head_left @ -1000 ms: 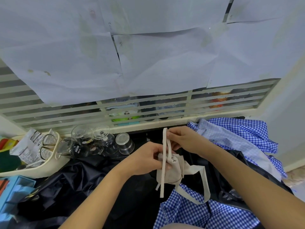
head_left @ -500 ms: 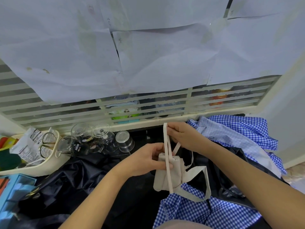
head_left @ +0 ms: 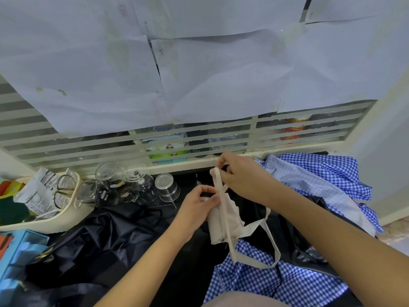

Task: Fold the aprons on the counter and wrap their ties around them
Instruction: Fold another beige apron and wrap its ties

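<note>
Right now the left hand [head_left: 197, 209] grips a folded beige apron [head_left: 215, 227] just right of the steel cup [head_left: 167, 189]. The right hand [head_left: 243, 176] pinches its tie [head_left: 223, 209] taut. Checked aprons [head_left: 321, 176] lie farther right of the cup.

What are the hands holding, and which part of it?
The left hand grips the folded beige apron near its top; the right hand pinches its tie at the upper end.
</note>
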Demonstrator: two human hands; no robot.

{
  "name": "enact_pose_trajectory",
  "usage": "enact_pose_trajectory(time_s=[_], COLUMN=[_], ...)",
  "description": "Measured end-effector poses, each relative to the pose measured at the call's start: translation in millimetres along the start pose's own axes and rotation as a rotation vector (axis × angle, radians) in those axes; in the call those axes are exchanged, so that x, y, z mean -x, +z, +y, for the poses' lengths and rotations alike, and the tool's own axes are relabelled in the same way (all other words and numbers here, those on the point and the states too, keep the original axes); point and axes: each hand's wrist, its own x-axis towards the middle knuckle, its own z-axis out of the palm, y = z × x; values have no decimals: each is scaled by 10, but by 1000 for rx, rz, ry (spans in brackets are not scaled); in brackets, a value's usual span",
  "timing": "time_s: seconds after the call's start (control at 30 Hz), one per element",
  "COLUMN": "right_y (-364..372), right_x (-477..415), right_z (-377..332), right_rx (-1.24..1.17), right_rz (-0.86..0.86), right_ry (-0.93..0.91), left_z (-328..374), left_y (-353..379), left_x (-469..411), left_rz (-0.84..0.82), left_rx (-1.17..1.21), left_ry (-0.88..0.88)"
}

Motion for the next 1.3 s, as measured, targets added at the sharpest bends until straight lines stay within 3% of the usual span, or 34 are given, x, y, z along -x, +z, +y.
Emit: enact_pose_trajectory(time_s=[0.13, 0.23, 0.4, 0.57, 0.63, 0.77, 0.87, 1.03, 1.17, 1.3], right_y=[37, 130, 343, 435, 410, 287, 233, 239, 257, 307], right_x=[31, -2, 82, 240, 307, 336, 330, 305, 259, 204], right_z=[4, 6, 87, 210, 197, 212, 274, 228, 213, 189], right_rx=[337, 499, 642, 611, 375, -201, -508, -1019, -1290, -1414], right_rz=[-132, -55, 55, 132, 155, 15, 4, -283, -400, -250], right_ry=[74, 33, -274, -312, -269, 54, 272, 530, 515, 395], left_z=[-13, -62, -111, -116, -118, -88, -34, 46, 58, 46], left_y=[-69, -84, -90, -30, -1, 5, 0, -72, -117, -161], left_x=[-60, -106, -196, -188, -173, -133, -110, -87, -87, -103], left_rz=[79, 137, 154, 143, 160, 240, 331, 413, 396, 354], left_rx=[90, 125, 392, 573, 606, 545, 443, 145, -28, -67], left_ry=[-53, -86, -205, -233, -214, -85, 134, 487, 651, 687])
